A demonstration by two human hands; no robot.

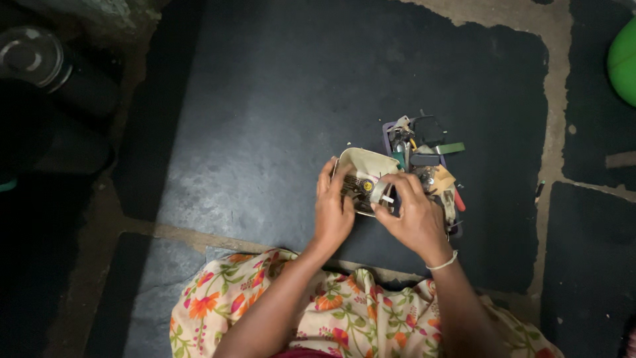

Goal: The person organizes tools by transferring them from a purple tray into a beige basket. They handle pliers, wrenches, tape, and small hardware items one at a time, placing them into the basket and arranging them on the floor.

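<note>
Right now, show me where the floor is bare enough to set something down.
Bare dark floor slab stretches left of and beyond the cream container, up to the black flask. It is crowded around both hands: left hand, right hand, and the tool pile.

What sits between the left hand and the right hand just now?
In the head view, the cream box of small parts lies between the left hand and right hand, with a small whitish piece at the right fingers.
</note>
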